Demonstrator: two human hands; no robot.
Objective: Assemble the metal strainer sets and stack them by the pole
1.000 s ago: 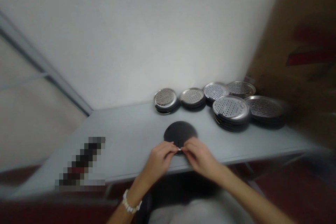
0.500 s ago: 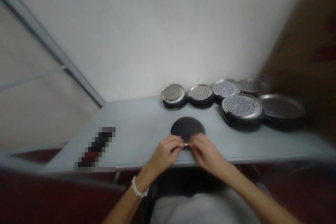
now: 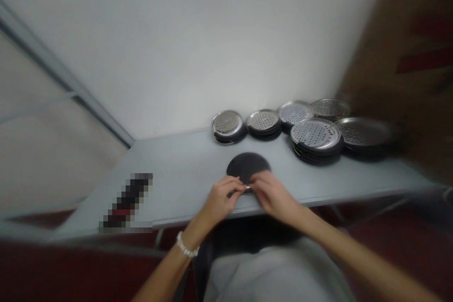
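Across the view, a grey table [image 3: 184,174]. At its far right, stacks of perforated metal discs [image 3: 314,134]. Near the front edge, lying flat, a black disc [image 3: 247,165]. At its near rim, left hand [image 3: 221,198] and right hand [image 3: 272,193], fingers narrowed, tips pinched from both sides on a small pale piece [image 3: 248,189], too blurred to identify.

Place: you sit in a small workshop.
Bench: your plain grey bench [image 3: 184,174] stands against a bare white wall [image 3: 198,47].
Stock: stacks of perforated metal discs [image 3: 314,134] line its back edge.

Left hand [image 3: 219,199] and right hand [image 3: 275,196] hide the near edge of the black disc [image 3: 247,164].
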